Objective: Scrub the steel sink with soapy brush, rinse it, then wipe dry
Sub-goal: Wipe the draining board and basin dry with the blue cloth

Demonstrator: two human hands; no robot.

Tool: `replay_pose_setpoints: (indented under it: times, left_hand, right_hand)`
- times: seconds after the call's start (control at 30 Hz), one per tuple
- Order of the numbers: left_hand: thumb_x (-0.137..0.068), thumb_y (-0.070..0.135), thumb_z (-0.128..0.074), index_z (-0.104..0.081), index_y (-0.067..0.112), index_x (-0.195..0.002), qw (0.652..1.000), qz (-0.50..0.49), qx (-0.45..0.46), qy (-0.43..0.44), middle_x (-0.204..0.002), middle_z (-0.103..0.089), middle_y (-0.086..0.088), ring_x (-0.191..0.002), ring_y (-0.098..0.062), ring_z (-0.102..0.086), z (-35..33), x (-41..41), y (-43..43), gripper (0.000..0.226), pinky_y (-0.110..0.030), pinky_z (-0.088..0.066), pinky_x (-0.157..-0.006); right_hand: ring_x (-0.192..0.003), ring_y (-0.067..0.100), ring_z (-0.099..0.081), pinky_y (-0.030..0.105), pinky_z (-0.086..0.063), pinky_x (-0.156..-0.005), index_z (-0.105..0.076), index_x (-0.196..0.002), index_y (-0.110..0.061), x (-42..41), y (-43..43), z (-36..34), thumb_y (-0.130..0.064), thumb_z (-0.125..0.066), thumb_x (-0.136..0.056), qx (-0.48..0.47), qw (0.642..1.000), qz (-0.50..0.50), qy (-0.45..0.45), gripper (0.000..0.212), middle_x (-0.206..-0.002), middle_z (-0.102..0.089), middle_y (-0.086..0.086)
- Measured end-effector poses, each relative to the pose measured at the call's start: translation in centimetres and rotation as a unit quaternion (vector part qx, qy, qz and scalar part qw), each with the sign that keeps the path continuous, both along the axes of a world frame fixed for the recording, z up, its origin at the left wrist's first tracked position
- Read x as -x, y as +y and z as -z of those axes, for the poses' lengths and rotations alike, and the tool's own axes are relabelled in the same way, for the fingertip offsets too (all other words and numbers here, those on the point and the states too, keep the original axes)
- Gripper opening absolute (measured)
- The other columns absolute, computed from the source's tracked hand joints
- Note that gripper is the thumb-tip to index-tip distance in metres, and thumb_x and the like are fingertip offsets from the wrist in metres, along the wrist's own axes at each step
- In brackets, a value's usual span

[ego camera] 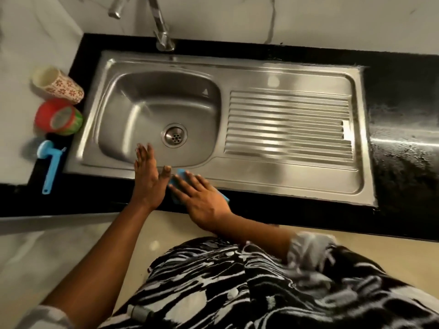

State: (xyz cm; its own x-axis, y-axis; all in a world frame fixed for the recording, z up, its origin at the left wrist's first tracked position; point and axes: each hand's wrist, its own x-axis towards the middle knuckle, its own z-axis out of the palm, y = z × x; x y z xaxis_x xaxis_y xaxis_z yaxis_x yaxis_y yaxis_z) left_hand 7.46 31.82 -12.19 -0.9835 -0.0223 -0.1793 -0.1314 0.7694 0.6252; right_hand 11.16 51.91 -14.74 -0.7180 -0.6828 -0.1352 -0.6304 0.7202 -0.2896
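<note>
Under the flat right hand (204, 200) lies a blue cloth (177, 178) on the sink (285, 178) front rim. Beside it, the left hand (147, 176) is open, holding nothing. Far to its left lies the brush (51, 162), so scrubbing looks done and wiping looks begun.

The person wore a loose fabric garment (237, 293) printed with wavy black, white and pale grey streaks, a marbled pattern that filled the lower part of the view. A crumpled pale grey sleeve (311, 245), blurred, ended near the right elbow. A second pale sleeve edge (45, 317) showed at the lower left corner. Below these sleeves the left forearm (99, 252) and right forearm (256, 233) were bare down to the left hand (147, 184) and right hand (204, 203).
</note>
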Motion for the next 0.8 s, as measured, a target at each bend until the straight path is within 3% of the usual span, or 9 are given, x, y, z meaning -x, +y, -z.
replay_pose_setpoints:
  times: [0.13, 0.23, 0.33, 0.4, 0.47, 0.6, 0.67, 0.73, 0.8]
  left_hand:
    - [-0.081, 0.101, -0.009, 0.005, 0.01, -0.168, 1.0, -0.011, -0.01, 0.007, -0.175, 0.016, -0.014, -0.162, -0.024, 0.018, -0.3, 0.0, -0.5, 0.127, -0.036, 0.015, -0.127]
    - [-0.082, 0.1, -0.01, 0.006, 0.012, -0.169, 1.0, 0.001, -0.015, 0.016, -0.175, 0.016, -0.013, -0.162, -0.024, 0.018, -0.5, 0.7, 0.1, 0.124, -0.039, 0.014, -0.129]
    - [-0.086, 0.097, -0.014, 0.004, 0.01, -0.168, 0.999, 0.021, -0.024, 0.028, -0.175, 0.014, -0.014, -0.162, -0.026, 0.016, -0.4, 1.2, 2.0, 0.121, -0.042, 0.011, -0.129]
    - [-0.088, 0.095, -0.015, 0.004, 0.008, -0.168, 0.998, 0.049, -0.026, 0.032, -0.175, 0.015, -0.013, -0.162, -0.026, 0.017, 0.0, 1.4, 3.9, 0.12, -0.04, 0.011, -0.129]
    - [-0.089, 0.094, -0.014, 0.006, 0.01, -0.168, 0.996, 0.084, -0.014, 0.023, -0.175, 0.018, -0.011, -0.162, -0.025, 0.018, 0.6, 1.5, 6.0, 0.118, -0.041, 0.011, -0.128]
    - [-0.091, 0.092, -0.011, 0.014, 0.017, -0.167, 0.989, 0.132, 0.07, -0.011, -0.174, 0.023, -0.012, -0.161, -0.026, 0.022, 1.9, 1.4, 8.9, 0.11, -0.051, 0.008, -0.131]
    - [-0.095, 0.088, -0.016, 0.012, 0.017, -0.168, 0.981, 0.149, 0.124, -0.007, -0.174, 0.022, -0.013, -0.162, -0.027, 0.021, 2.5, 1.2, 9.3, 0.106, -0.056, 0.003, -0.131]
    - [-0.097, 0.085, -0.018, 0.009, 0.014, -0.169, 0.975, 0.166, 0.15, -0.008, -0.174, 0.021, -0.015, -0.162, -0.028, 0.019, 2.7, 1.2, 9.4, 0.105, -0.058, -0.001, -0.131]
    - [-0.097, 0.085, -0.018, 0.007, 0.012, -0.169, 0.973, 0.172, 0.156, -0.008, -0.175, 0.019, -0.015, -0.163, -0.029, 0.017, 2.6, 1.2, 9.3, 0.106, -0.059, -0.002, -0.131]
  right_hand:
    - [-0.158, 0.028, -0.002, 0.045, -0.002, -0.128, -0.016, -0.164, -0.025, 4.6, -4.0, -0.8, -0.03, -0.041, -0.102, 0.003, 0.999, 0.001, -0.054, 0.067, -0.171, -0.015, 0.002]
    - [-0.139, 0.031, -0.048, 0.045, -0.041, -0.114, -0.047, -0.147, -0.025, 7.4, -2.7, -2.0, -0.028, -0.047, -0.102, 0.098, 0.971, 0.148, -0.161, 0.045, -0.147, -0.055, 0.01]
    - [-0.104, 0.031, -0.067, 0.036, -0.051, -0.084, -0.06, -0.132, -0.016, 9.5, 2.1, -4.1, -0.028, -0.049, -0.106, 0.261, 0.868, 0.339, -0.253, 0.031, -0.114, -0.071, 0.012]
    - [-0.1, 0.024, -0.065, 0.035, -0.05, -0.087, -0.062, -0.132, -0.012, 9.9, 8.3, -5.2, -0.038, -0.052, -0.105, 0.347, 0.78, 0.438, -0.28, 0.039, -0.113, -0.068, 0.006]
    - [-0.095, 0.014, -0.066, 0.038, -0.054, -0.088, -0.065, -0.127, -0.017, 9.2, 15.5, -6.1, -0.055, -0.054, -0.097, 0.392, 0.737, 0.502, -0.224, 0.049, -0.109, -0.071, 0.001]
    - [-0.083, 0.004, -0.062, 0.029, -0.043, -0.077, -0.059, -0.14, -0.017, 6.2, 29.7, -7.1, -0.044, -0.049, -0.101, 0.312, 0.772, 0.546, -0.089, 0.048, -0.108, -0.067, 0.003]
    - [-0.118, 0.025, -0.061, 0.038, -0.047, -0.094, -0.046, -0.152, -0.03, 4.2, 35.5, -5.5, -0.037, -0.043, -0.106, 0.189, 0.84, 0.506, -0.041, 0.046, -0.137, -0.061, 0.008]
    - [-0.152, 0.029, -0.03, 0.053, -0.033, -0.118, -0.031, -0.159, -0.036, 2.8, 38.4, -2.7, -0.044, -0.031, -0.105, 0.053, 0.914, 0.402, -0.028, 0.054, -0.166, -0.031, 0.005]
    - [-0.158, 0.03, -0.003, 0.055, -0.018, -0.125, -0.015, -0.164, -0.034, 2.5, 38.4, -0.2, -0.052, -0.019, -0.104, -0.042, 0.95, 0.309, -0.031, 0.062, -0.172, -0.005, 0.004]
